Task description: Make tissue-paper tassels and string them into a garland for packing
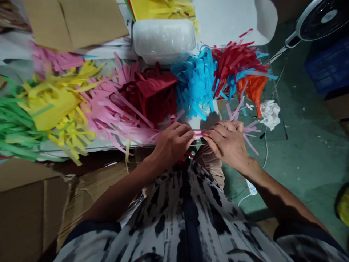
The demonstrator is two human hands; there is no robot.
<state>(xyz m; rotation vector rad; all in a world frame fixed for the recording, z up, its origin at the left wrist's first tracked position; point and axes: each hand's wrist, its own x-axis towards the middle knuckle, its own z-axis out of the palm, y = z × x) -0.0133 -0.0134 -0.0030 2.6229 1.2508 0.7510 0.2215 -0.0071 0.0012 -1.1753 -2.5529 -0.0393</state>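
My left hand (171, 143) and my right hand (226, 143) meet over the table edge, each pinching one end of a narrow pink paper strip (199, 133). Just behind them lies a heap of pink fringed paper (114, 116), its strips reaching toward my left hand. Dark red fringed paper (149, 92) and bright blue paper strips (195, 82) sit beyond my hands. A few loose pink strips (247, 131) hang beside my right hand. Yellow fringed paper (57, 105) and green paper strips (16, 127) lie farther left.
A white plastic tub (163, 40) stands behind the paper, with red strips (234, 62) and orange paper (253, 89) to its right. Crumpled white paper (269, 114) sits at the table's right edge. Cardboard sheets (29, 203) fill the lower left; a fan (321, 18) and blue crate (329, 65) stand on the green floor.
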